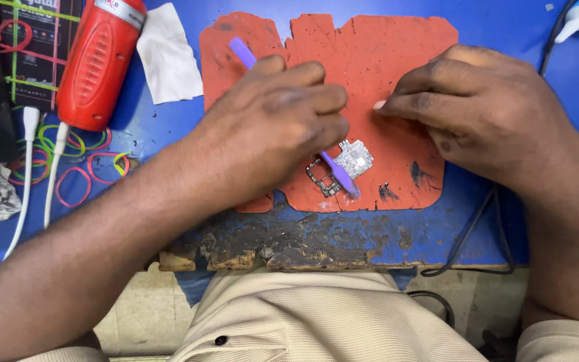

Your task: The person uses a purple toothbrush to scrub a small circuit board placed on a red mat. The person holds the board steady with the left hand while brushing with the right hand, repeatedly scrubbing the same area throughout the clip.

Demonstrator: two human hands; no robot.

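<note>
Pinching purple tool (pixel 338 175) in left hand (pixel 276 127), half-hiding circuit board (pixel 352 159), right hand (pixel 484 114) curled.

A worn blue workbench (pixel 504 221) carries an orange mat (pixel 397 47) at centre, a red tool (pixel 98 64), white cloth (pixel 167 57) and rubber bands (pixel 88 167) at left

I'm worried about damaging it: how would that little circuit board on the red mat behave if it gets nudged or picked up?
The circuit board looks thin and small, so probably light and easily slid across the red mat. Its irregular outline and exposed components suggest it is fragile, best held by the edges. It lies flat, so it is unlikely to roll or tip.
</note>
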